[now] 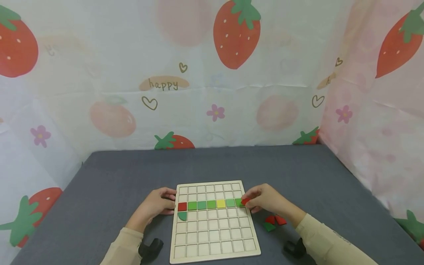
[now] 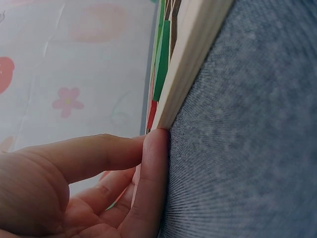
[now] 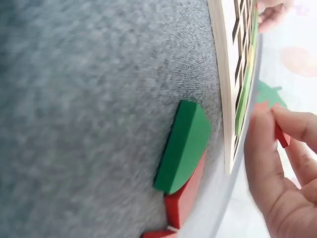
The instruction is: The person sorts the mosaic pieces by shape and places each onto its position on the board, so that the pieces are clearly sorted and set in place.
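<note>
A pale wooden grid board point(image 1: 215, 224) lies flat on the grey cloth. Red, green and yellow pieces fill one row, starting with a red square point(image 1: 182, 207) at the left. Below that square sits a green quarter-round piece point(image 1: 182, 216). My left hand point(image 1: 155, 206) touches the board's left edge, its fingertips against the wooden side in the left wrist view. Between thumb and fingers, my right hand point(image 1: 265, 198) pinches a small red piece point(image 1: 245, 201) at the row's right end, by a green piece point(image 1: 238, 202). Fingers partly cover the red piece.
Right of the board, beside my right forearm, lie loose red pieces point(image 1: 281, 220) and a green piece point(image 3: 184, 148) with a curved side. Black wrist mounts point(image 1: 150, 249) show under both sleeves. A strawberry-printed curtain point(image 1: 212, 121) borders the table at the back and sides.
</note>
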A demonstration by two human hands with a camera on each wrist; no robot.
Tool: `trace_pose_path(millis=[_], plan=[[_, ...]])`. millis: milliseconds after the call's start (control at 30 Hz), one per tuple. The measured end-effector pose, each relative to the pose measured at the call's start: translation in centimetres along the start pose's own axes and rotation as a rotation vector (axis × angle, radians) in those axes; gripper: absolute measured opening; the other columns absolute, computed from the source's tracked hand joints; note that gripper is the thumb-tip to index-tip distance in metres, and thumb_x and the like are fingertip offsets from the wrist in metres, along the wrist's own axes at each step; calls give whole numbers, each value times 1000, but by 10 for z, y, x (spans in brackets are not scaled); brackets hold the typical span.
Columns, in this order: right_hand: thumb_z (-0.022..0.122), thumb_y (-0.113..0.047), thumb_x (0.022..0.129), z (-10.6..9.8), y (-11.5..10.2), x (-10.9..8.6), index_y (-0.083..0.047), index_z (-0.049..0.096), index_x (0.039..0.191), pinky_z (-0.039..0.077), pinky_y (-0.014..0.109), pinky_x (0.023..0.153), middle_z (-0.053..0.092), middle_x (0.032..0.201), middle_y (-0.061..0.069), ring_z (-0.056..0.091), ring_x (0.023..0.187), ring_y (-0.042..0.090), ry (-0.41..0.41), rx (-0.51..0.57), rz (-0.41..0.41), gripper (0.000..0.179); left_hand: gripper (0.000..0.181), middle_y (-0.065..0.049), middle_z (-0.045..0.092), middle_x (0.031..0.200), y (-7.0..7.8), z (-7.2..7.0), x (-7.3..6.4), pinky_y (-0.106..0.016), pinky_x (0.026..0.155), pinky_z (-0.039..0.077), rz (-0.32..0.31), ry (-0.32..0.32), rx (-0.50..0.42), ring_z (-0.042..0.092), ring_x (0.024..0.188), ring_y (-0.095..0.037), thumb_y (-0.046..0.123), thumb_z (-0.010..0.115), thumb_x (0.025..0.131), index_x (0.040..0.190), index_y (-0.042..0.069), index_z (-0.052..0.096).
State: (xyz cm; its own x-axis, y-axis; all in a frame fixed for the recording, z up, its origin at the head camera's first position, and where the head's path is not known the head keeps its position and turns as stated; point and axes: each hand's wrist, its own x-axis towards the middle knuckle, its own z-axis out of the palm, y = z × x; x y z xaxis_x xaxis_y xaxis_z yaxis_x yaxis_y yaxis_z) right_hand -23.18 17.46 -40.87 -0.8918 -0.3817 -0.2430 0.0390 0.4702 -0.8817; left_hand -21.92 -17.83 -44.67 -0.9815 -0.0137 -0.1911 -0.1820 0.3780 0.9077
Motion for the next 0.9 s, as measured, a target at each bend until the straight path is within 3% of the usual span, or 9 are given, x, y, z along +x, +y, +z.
trace_pose_path(millis=[167, 433, 833, 900], plan=[[72, -1, 84, 6, -4, 5, 6, 69, 107, 63, 37, 68, 72, 90, 10, 71, 72, 19, -4, 57, -3, 24, 47, -17, 59, 106, 1, 0, -1, -33, 66, 63, 0, 1, -3, 65, 79, -17, -9, 66, 82, 128, -6, 57], [79, -5, 80, 18, -9, 15, 1, 66, 94, 60, 31, 62, 69, 76, 5, 65, 64, 14, 43, 23, -24, 20, 47, -17, 58, 107, 2, 0, -2, -33, 67, 63, 3, -2, -9, 66, 81, -17, -9, 65, 83, 128, -7, 57], [75, -1, 84, 37, -24, 23, 0, 75, 110, 63, 33, 72, 73, 105, 13, 70, 81, 14, -6, -41, -55, 26, 47, -17, 58, 107, 1, 0, -2, -33, 67, 63, 3, 2, -13, 66, 80, -17, -9, 65, 82, 128, -7, 57], [75, -1, 84, 41, -26, 25, -1, 75, 109, 63, 32, 72, 73, 103, 12, 70, 81, 13, -7, -49, -59, 25, 47, -17, 58, 107, 1, 0, -2, -33, 67, 63, 4, 4, -12, 66, 80, -17, -9, 65, 82, 128, -7, 57]])
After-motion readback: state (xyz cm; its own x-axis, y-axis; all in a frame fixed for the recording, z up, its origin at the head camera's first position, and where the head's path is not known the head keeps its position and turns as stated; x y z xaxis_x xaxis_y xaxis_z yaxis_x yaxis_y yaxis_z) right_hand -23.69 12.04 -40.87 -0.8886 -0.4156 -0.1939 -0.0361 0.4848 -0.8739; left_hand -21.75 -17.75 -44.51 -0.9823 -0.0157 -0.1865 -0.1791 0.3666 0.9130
